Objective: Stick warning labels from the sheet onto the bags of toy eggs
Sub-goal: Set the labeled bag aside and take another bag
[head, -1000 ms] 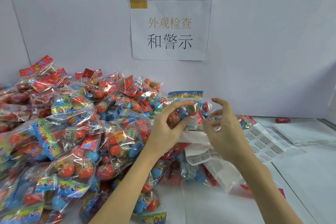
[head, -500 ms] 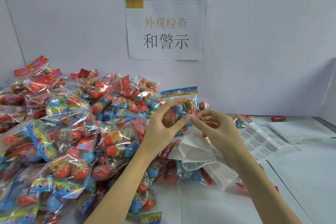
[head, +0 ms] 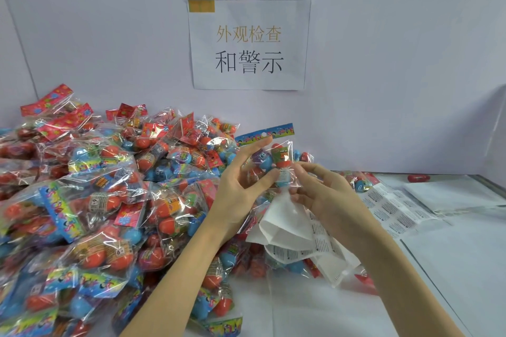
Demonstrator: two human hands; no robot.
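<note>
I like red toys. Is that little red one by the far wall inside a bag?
No, the small red toy lies loose on the white table, with no bag around it.

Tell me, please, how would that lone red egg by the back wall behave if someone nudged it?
The red egg lies loose on the smooth table, so it would probably roll or wobble off. It looks like glossy plastic, so likely light and slippery to pinch.

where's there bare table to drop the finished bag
Free: the white table right of the right hand, below the label sheets, and the strip in front between the forearms. Crowded: the pile of bags of toy eggs fills the whole left side; the crumpled label sheet and the held bag in the left hand fill the middle.
</note>
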